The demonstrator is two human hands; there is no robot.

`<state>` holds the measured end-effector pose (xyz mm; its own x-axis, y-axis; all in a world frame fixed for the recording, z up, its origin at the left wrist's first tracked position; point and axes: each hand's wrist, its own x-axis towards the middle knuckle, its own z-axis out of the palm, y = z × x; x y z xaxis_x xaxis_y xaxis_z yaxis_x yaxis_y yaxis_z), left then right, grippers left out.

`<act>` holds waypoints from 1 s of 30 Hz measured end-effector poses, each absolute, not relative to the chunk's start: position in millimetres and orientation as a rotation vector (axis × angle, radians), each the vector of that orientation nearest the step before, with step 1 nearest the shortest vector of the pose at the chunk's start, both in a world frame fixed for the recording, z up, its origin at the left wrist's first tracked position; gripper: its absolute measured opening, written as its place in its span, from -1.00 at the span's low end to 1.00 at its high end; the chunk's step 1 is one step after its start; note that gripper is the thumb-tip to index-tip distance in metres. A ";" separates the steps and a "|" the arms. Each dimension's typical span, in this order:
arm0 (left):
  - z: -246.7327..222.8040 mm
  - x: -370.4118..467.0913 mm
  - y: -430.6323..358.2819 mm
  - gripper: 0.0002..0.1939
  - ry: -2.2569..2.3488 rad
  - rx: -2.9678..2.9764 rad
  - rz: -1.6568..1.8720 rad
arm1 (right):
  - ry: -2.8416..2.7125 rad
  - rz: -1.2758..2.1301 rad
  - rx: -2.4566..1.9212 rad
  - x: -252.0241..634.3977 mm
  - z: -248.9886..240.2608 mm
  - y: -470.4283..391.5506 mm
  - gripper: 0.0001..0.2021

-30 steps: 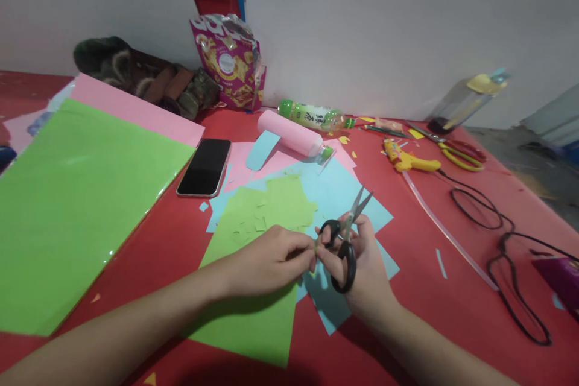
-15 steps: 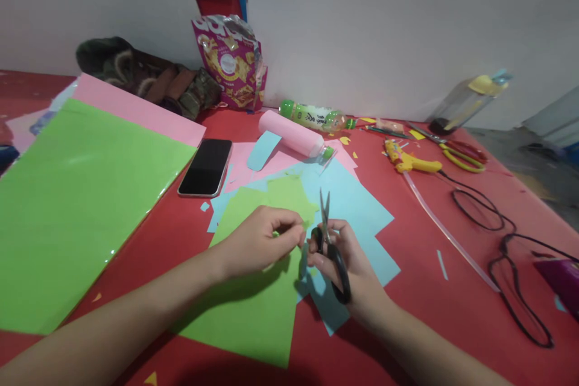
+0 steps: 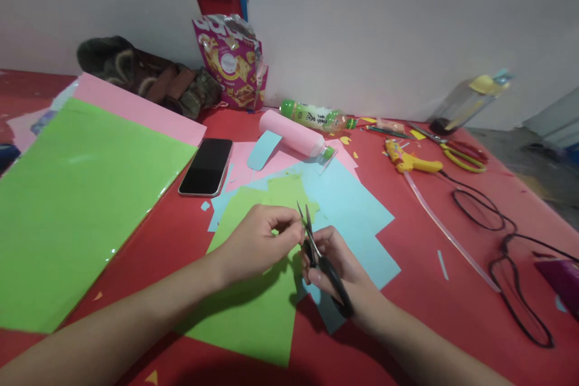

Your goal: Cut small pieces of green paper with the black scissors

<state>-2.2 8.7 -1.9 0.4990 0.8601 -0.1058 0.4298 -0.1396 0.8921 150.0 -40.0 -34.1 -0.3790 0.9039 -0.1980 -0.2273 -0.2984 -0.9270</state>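
My right hand grips black-handled scissors, whose slightly parted blades point up and left, by the fingertips of my left hand. The fingers of my left hand are pinched together; whatever lies between them is too small to make out. Both hands hover over a green paper sheet that overlaps light-blue sheets. Beyond them lie a bottle wrapped in pink paper and a rounded light-blue strip leaning against it.
A phone and a large green sheet are at left. At right are a yellow glue gun with a looping black cord, and yellow-and-red-handled scissors. A snack bag and green-labelled bottle stand behind.
The scissors have moved left and tilted, bringing their blades to the fingertips of my left hand. My right hand has shifted slightly left. My left hand has hardly moved.
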 end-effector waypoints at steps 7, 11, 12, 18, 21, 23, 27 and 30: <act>-6.0 0.6 4.1 -0.76 1.120 1.709 0.572 | -1.093 1.789 -0.984 148.9 -33.0 -40.5 -0.66; -7.4 2.5 1.5 -0.78 1.146 1.681 0.598 | -1.085 1.781 -0.981 148.8 -32.9 -40.5 -0.66; -7.7 3.0 0.8 -0.78 1.150 1.673 0.609 | -1.088 1.779 -0.981 148.9 -32.8 -40.3 -0.66; -7.7 5.3 -2.1 -0.77 1.136 1.626 0.672 | -1.121 1.769 -0.984 150.3 -32.3 -40.3 -0.67; -7.0 5.9 -3.0 -0.77 1.119 1.605 0.686 | -1.129 1.763 -1.000 150.3 -31.5 -41.2 -0.67; -6.6 6.0 -3.3 -0.77 1.114 1.597 0.691 | -1.131 1.764 -1.010 150.0 -31.1 -41.4 -0.66; -6.9 6.1 -3.4 -0.77 1.117 1.585 0.702 | -1.144 1.762 -1.002 150.1 -31.9 -41.0 -0.67; -7.5 6.5 -4.0 -0.77 1.113 1.593 0.733 | -1.157 1.755 -0.988 150.7 -33.3 -41.2 -0.68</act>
<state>6.5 -4.0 -7.5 0.3889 0.9188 -0.0671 0.3013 -0.0581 0.9518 150.7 -41.2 -33.3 -0.3787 0.9083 -0.1775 -0.1948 -0.2657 -0.9442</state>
